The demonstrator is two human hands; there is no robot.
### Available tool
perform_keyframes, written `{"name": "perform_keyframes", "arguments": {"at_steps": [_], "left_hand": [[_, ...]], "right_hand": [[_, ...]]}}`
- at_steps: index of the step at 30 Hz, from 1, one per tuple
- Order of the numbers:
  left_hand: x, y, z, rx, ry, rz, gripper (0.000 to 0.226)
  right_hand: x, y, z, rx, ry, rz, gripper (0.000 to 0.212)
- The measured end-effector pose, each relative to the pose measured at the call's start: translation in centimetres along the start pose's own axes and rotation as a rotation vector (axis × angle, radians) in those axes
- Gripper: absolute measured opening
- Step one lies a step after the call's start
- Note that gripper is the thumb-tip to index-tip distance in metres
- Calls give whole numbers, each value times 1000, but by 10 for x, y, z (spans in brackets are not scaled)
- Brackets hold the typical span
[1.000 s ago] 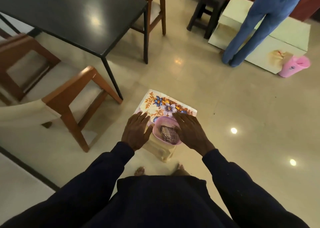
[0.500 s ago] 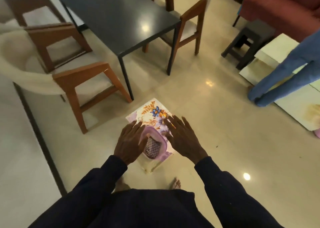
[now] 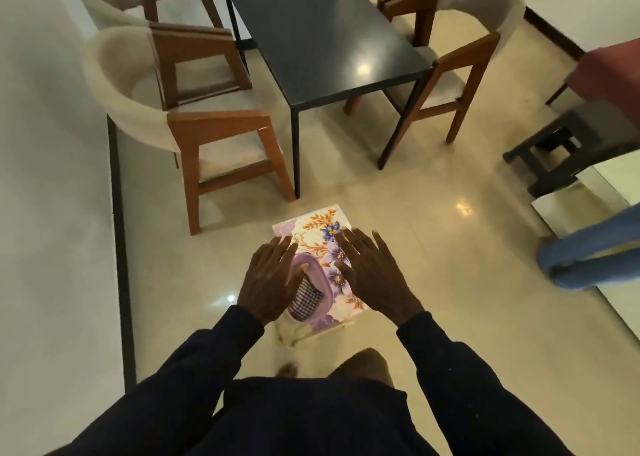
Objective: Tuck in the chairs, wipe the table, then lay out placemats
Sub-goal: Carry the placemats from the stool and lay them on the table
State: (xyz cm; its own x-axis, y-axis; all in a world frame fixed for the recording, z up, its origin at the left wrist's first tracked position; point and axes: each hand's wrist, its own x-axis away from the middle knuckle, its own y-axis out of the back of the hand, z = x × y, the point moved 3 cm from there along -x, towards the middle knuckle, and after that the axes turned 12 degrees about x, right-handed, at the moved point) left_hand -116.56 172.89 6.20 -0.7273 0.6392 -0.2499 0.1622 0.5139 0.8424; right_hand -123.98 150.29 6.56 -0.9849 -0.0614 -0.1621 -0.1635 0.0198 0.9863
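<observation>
Lilac and orange flowers mark the placemats [image 3: 313, 227], which I see lying flat on a low pale stand [image 3: 294, 334] just short of the near end of the black table [image 3: 318, 29]. On the placemats sits a lilac bowl [image 3: 311, 263] with a checked cloth [image 3: 306, 294] in it. My left hand [image 3: 268, 282] spreads straight-fingered over the bowl's left side. My right hand [image 3: 374, 279] does the same over the placemats beside it. Neither grips anything, and I cannot tell whether they touch. To the left, two chairs [image 3: 194, 123] stand side by side, pulled out from the table. Another chair [image 3: 460, 64] sits at its right corner. Farther right are a dark stool [image 3: 568, 147] and a person's jeans leg [image 3: 595, 251].
</observation>
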Motion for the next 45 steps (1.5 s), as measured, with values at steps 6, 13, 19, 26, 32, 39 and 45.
{"name": "perform_keyframes", "arguments": {"at_steps": [6,13,19,26,32,39,45], "left_hand": [[-13,-27,-8,-22,56,13,58],[-46,-51,-44,-39,392,-80,75],[-46,-69,-79,-98,615,-127,66],[-25,-83,-106,-144,791,-227,66],[-28,-95,-102,-117,874,-292,56],[-45,-111,-98,-110,948,-313,55],[-66,-123,-76,-97,1143,-391,58]], "right_hand": [[-29,-12,-43,4,85,-17,58],[-68,-40,-116,-25,288,41,63],[-93,-41,-151,-61,513,12,66],[-113,-48,-146,-57,695,104,66],[-126,-51,-138,-15,834,52,69],[-163,-66,-125,-13,928,44,56],[-230,-102,-103,-27,1082,83,53]]}}
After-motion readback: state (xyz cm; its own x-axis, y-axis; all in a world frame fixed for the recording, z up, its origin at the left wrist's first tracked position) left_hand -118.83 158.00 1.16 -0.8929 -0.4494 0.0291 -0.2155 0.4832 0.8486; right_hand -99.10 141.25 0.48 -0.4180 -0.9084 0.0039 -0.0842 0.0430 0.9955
